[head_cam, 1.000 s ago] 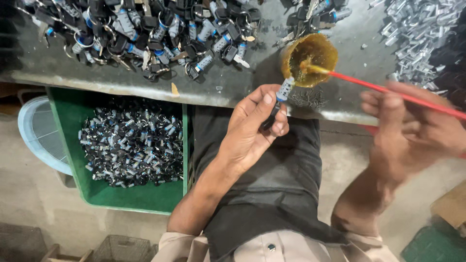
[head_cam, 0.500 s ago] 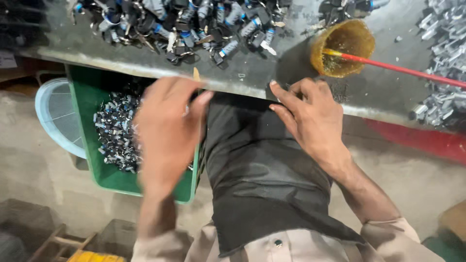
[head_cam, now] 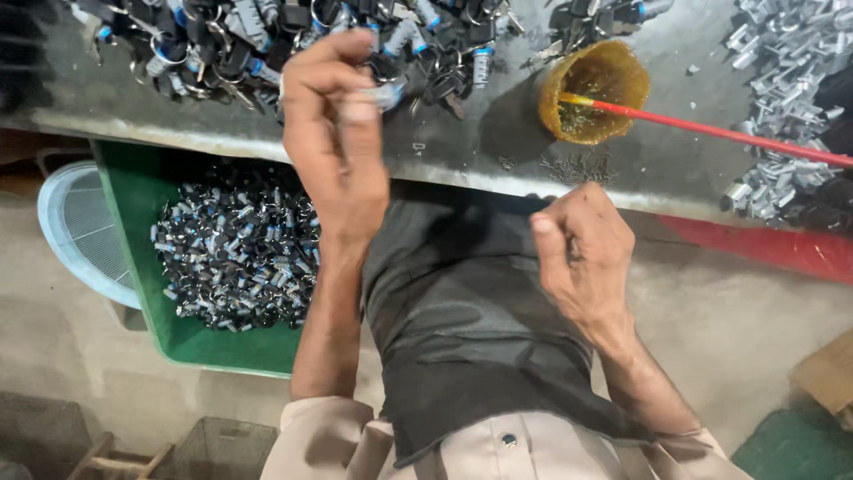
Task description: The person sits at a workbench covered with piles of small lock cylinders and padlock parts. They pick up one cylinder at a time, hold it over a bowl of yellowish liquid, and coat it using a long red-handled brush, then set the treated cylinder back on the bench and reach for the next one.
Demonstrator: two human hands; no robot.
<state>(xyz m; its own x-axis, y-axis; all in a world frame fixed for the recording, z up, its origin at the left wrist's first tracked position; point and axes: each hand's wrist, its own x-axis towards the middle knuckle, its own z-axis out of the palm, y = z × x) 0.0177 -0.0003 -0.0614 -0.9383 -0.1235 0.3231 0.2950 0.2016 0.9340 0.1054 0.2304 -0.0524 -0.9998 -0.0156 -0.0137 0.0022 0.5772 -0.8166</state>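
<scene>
At upper centre, a small metal part (head_cam: 384, 93) is pinched from the bench pile (head_cam: 222, 44) by the left hand (head_cam: 333, 133); the right hand (head_cam: 582, 258), loosely curled, is kept empty below the bench edge.

Dull grey metal bench (head_cam: 498, 164), glossy amber plastic cup (head_cam: 593, 91) (translucent), matt dark cloth apron (head_cam: 462, 329).

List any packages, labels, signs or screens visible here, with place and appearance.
No labels, signs or screens show.
Brown cardboard box: right edge on the floor, only a corner visible.
Green plastic bin: under the bench at left, rectangular, holding small black-and-silver parts.
</scene>
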